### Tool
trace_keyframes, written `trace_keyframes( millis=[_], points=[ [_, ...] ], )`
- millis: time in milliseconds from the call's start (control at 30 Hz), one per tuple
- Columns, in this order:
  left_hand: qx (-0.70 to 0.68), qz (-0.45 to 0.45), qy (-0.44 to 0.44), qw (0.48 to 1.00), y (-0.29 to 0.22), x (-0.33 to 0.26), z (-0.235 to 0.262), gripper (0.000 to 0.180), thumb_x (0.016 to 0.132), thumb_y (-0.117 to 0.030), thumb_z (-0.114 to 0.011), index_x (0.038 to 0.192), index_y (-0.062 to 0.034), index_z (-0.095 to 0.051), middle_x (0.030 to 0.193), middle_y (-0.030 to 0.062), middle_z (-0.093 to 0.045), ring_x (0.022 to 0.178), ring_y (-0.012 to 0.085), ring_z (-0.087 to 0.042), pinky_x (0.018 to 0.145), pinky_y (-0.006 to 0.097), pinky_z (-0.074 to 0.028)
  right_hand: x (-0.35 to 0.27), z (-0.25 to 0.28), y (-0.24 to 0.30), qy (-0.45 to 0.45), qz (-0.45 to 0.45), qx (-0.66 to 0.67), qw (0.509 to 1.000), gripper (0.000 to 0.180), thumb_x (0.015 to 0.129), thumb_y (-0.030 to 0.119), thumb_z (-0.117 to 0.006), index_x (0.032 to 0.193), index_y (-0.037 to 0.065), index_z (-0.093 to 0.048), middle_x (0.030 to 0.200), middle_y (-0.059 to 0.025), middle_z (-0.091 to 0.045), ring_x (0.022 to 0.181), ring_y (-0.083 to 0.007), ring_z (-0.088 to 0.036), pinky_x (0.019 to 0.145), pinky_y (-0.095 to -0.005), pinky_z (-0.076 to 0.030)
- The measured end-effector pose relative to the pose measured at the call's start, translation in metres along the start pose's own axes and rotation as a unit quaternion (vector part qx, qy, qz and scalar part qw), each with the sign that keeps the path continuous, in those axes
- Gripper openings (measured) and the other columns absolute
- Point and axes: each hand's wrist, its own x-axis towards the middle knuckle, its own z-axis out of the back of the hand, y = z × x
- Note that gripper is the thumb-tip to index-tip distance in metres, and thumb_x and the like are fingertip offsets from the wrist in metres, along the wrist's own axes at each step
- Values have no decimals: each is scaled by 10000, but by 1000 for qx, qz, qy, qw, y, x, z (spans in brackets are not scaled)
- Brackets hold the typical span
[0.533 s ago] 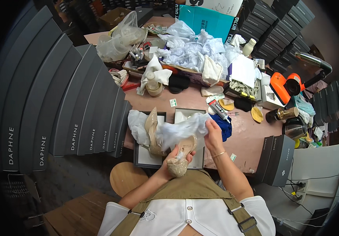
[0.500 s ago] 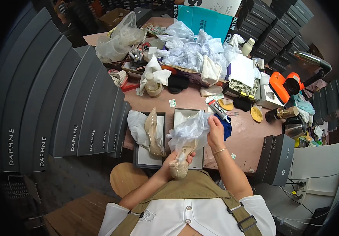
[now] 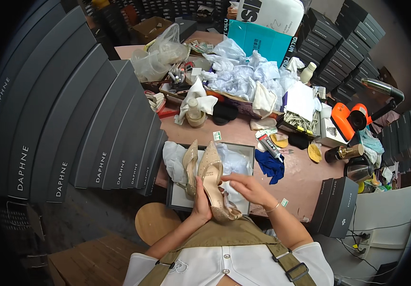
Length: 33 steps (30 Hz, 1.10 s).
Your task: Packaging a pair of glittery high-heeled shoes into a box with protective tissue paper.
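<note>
A gold, glittery pointed-toe shoe (image 3: 210, 164) is in my left hand (image 3: 202, 200), toe pointing away from me. My left fingers wrap its left side, near the middle. Close to the shoe's right side is my right hand (image 3: 249, 188), its fingers stretched out and apparently holding nothing. The matching shoe (image 3: 190, 159) lies in the grey shoebox (image 3: 179, 208), just left of the held one. White tissue paper (image 3: 235, 161) rests in the right part of the box, and another crumpled tissue wad (image 3: 173, 159) is at its left.
Tall stacks of grey shoeboxes (image 3: 88, 124) stand on the left. Beyond the box are a glass bottle (image 3: 194, 114), a glue tube (image 3: 269, 147) and a blue cloth (image 3: 269, 168). A carton of crumpled tissue (image 3: 243, 74) sits farther back; an orange device (image 3: 340, 121) is at right.
The tissue paper has left my right hand and now lies in the box, so the shoe's toe is uncovered. My left hand has shifted to the shoe's side. The view has shifted slightly.
</note>
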Motion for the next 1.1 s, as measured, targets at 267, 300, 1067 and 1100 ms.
trace_keyframes(
  millis=[267, 300, 1067, 1100],
  points=[
    [125, -123, -43, 984, 16, 18, -8, 725, 936, -598, -294, 1445, -97, -173, 1462, 93, -252, 1346, 197, -254, 1092, 339, -247, 72, -60, -59, -29, 96, -195, 976, 262, 944, 290, -393, 1058, 111, -546, 960, -227, -510, 895, -421, -465, 869, -561, -324],
    [139, -121, -42, 982, 18, 16, -2, 731, 935, -598, -299, 1450, -98, -159, 1470, 89, -240, 1351, 196, -244, 1095, 341, -240, 73, -66, -53, -17, 39, -112, 993, 257, 940, 281, -398, 1061, 111, -548, 957, -227, -514, 889, -417, -467, 833, -560, -334],
    [108, -99, 40, 988, -63, 28, 8, 570, 966, -513, -306, 1342, -93, -387, 1185, 114, -531, 1035, 215, -561, 912, 360, -459, -35, -52, -3, -54, -128, 368, 920, 650, 871, 105, -614, 1424, 42, -278, 1165, -107, -568, 1072, -163, -525, 932, -289, -423],
    [105, -140, 33, 984, -61, 26, 5, 603, 960, -543, -280, 1356, -99, -378, 1242, 132, -512, 1069, 236, -555, 937, 381, -450, -31, -59, -4, 37, -204, 471, 857, 638, 853, 110, -639, 1402, 30, -325, 1187, -93, -558, 1025, -137, -546, 887, -263, -438]
  ],
)
